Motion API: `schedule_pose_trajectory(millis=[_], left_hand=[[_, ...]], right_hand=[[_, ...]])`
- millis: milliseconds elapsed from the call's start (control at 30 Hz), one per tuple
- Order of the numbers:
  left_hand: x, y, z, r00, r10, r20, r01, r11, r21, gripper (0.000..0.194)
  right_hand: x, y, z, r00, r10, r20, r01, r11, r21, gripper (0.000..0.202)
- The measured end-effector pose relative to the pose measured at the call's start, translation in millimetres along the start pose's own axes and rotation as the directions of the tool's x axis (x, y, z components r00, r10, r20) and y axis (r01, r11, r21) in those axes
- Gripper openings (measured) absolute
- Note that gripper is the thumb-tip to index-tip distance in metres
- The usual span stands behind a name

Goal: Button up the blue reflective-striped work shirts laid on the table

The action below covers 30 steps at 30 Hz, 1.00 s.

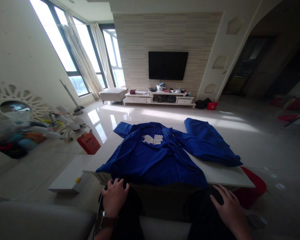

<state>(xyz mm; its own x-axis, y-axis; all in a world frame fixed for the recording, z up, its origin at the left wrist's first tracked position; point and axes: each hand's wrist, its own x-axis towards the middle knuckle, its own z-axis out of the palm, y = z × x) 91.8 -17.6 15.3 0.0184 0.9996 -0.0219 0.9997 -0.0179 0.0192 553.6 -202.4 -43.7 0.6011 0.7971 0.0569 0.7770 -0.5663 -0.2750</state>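
A blue jacket lies spread on the white table, its front unzipped and folded apart, with a white patch showing on the inside of the back. To its right a folded blue garment rests on the same table, overlapping the jacket's sleeve. My left hand, with a watch on the wrist, rests on my left knee, fingers spread and holding nothing. On my right knee lies my right hand, also with fingers apart and nothing in it. Both hands are just short of the table's near edge, apart from the cloth.
A red stool stands by the table's right end. Left of the table are a low white drawer unit and a red paper bag. Farther off, a white TV cabinet stands under a wall television.
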Motion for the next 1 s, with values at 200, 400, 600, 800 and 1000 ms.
schedule_pose_trajectory(millis=[200, 400, 600, 800, 1000], left_hand=[[-1.4, -2.8, 3.3, 1.000, 0.013, -0.020, -0.013, 1.000, -0.009, 0.037], [-1.2, 0.7, 0.2, 1.000, 0.012, -0.012, -0.011, 1.000, 0.009, 0.037], [-1.9, -2.1, 3.1, 0.999, 0.019, -0.033, -0.018, 1.000, 0.019, 0.035], [-1.3, 59.0, 26.4, 0.932, 0.356, 0.071, -0.329, 0.911, -0.250, 0.035], [10.5, 161.2, 78.5, 0.738, 0.646, 0.195, -0.540, 0.739, -0.403, 0.095]], right_hand=[[-0.3, -0.2, -0.1, 1.000, 0.006, 0.002, -0.006, 1.000, 0.005, 0.070], [0.6, 0.4, 1.6, 1.000, -0.005, -0.027, 0.006, 1.000, 0.016, 0.069], [-0.8, -1.9, -0.2, 1.000, 0.011, -0.015, -0.011, 1.000, -0.001, 0.069], [1.8, -5.5, -0.8, 1.000, 0.013, 0.004, -0.013, 1.000, 0.002, 0.068], [-2.5, -8.7, -4.4, 1.000, 0.005, -0.004, -0.005, 1.000, 0.001, 0.065]])
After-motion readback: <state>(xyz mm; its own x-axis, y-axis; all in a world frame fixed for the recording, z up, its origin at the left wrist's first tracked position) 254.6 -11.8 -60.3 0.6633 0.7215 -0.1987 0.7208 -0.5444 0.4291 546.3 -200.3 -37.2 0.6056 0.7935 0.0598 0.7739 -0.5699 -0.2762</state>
